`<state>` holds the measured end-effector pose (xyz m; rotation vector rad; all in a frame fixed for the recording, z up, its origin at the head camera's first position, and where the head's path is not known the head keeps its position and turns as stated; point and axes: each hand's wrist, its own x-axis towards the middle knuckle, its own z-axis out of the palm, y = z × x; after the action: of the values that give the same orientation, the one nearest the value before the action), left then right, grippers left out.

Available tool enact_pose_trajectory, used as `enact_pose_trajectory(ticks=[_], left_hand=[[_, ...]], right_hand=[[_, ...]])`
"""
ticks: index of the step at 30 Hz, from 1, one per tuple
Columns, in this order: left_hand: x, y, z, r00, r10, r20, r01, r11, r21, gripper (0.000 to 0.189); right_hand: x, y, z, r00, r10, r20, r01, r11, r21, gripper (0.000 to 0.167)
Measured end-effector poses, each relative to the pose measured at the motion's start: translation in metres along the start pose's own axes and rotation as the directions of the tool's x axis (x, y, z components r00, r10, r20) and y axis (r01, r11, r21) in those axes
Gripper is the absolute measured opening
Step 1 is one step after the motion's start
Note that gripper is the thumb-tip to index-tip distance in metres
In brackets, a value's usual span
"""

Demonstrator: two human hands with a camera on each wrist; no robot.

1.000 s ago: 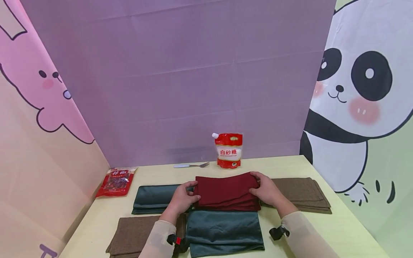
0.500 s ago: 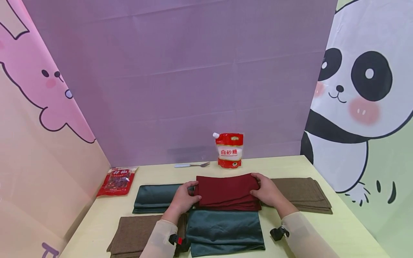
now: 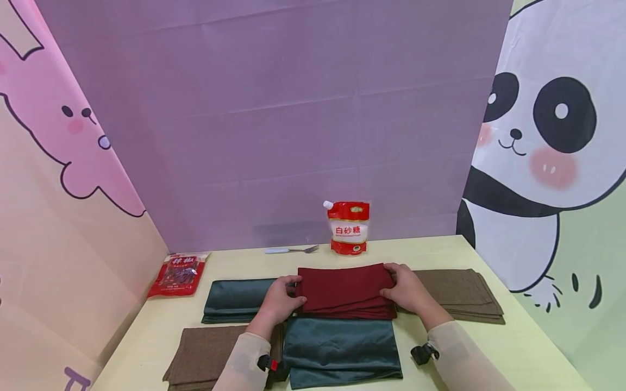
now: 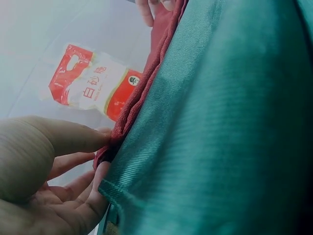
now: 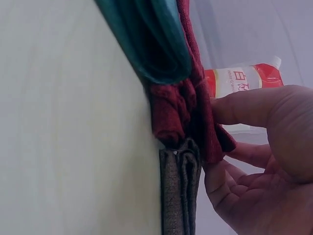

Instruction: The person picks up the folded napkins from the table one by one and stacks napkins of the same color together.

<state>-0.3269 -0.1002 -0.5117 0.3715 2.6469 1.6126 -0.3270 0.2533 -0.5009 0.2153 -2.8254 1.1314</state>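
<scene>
A folded dark red cloth lies in layers at the middle of the table. Its left end is pinched between the thumb and fingers of my left hand. At the opposite end, my right hand pinches the upper layers; the right wrist view shows more red folds below them. A shiny teal folded cloth lies just in front of the red one. Another teal cloth is beside my left hand, and a brown folded cloth extends to the right of my right hand.
Under my left forearm is a second brown cloth. Behind the red cloth stand a red and white sugar pouch and, lying flat, a fork. A red chili bag lies at the back left, by the wall.
</scene>
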Motion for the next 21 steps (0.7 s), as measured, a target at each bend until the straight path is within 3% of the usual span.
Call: enact_pose_trajectory(ticks=[10,21], left_hand=[[0.0005,-0.0014,0.0003,1.0,0.013,-0.022,-0.013,0.999,0.03,0.054],[0.0002,-0.0003,-0.0005,0.999,-0.026,-0.018,0.027,0.998,0.053,0.052]], right_hand=[[0.0014,0.0003,-0.0015,1.0,0.018,-0.004,-0.018,0.999,-0.035,0.068],[0.0004,0.0001,-0.002,1.0,0.01,0.016,-0.009,0.996,-0.084,0.065]])
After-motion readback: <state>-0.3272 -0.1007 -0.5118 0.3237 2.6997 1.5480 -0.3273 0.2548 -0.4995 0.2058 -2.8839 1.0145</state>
